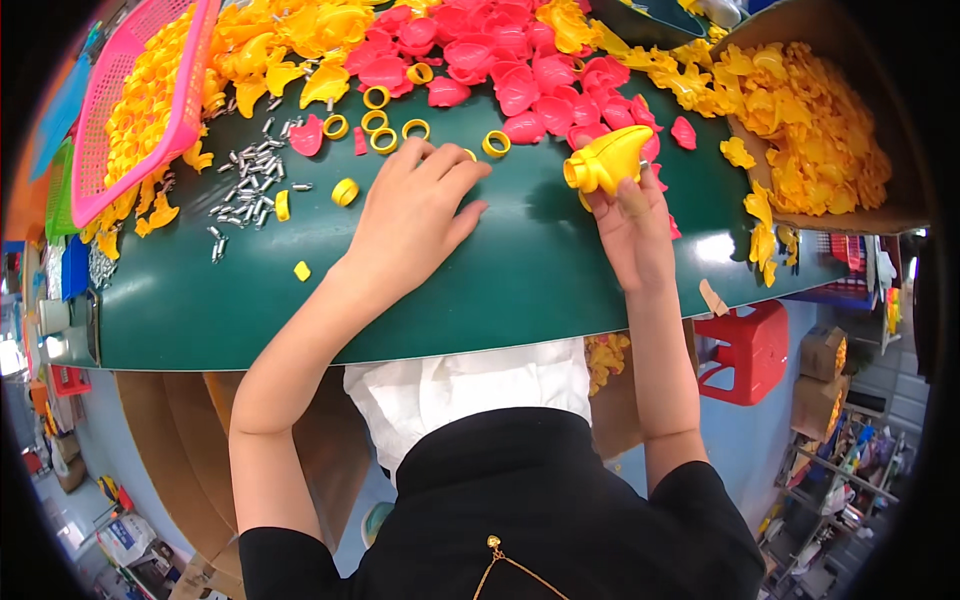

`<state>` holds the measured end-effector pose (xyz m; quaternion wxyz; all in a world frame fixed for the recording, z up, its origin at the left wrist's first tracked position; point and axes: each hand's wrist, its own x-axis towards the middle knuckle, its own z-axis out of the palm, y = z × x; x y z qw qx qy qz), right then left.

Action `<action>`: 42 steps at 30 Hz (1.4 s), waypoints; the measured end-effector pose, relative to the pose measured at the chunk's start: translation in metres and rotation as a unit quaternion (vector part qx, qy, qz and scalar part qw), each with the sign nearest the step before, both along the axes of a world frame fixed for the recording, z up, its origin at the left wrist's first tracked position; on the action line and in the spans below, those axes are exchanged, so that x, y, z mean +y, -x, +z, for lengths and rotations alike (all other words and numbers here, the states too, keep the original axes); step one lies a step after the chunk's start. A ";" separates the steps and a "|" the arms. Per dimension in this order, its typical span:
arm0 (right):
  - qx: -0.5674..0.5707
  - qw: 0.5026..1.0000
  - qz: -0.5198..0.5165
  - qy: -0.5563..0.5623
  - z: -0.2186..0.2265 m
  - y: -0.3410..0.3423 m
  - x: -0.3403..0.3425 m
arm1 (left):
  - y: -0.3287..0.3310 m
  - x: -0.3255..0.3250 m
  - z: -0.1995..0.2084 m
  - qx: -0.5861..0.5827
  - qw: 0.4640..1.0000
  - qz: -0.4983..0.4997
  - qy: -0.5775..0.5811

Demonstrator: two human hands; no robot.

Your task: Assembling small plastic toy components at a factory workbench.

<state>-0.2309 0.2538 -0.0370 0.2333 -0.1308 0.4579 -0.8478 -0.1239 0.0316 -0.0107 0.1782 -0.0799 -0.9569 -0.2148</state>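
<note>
My right grip [640, 225] is clamped on a hollow yellow piece [612, 160], lifted over the right part of the green worktop [480, 300], its ringed end toward the left. My left grip [415, 205] reaches low near the yellow rings [385, 140], thumb apart from the fingers; I cannot tell whether the fingertips touch the ring partly hidden beyond them. Metal pins [250, 180] lie scattered left, pink shells [480, 50] heap up far, and a cardboard box [860, 222] of yellow parts stands far right
</note>
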 end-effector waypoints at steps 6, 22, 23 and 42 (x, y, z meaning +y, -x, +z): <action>0.021 0.998 -0.059 0.033 0.011 0.009 0.037 | 0.016 0.011 -0.008 0.023 0.995 0.043 0.090; 0.163 0.969 -0.103 -0.157 0.002 -0.047 0.061 | 0.060 0.079 -0.034 -0.002 0.986 -0.152 0.066; 0.162 0.969 -0.104 -0.157 0.002 -0.046 0.061 | 0.058 0.080 -0.027 -0.002 0.986 -0.154 0.066; 0.163 0.961 -0.162 -0.152 0.002 -0.026 0.061 | 0.059 0.070 -0.032 -0.013 0.980 -0.192 -0.052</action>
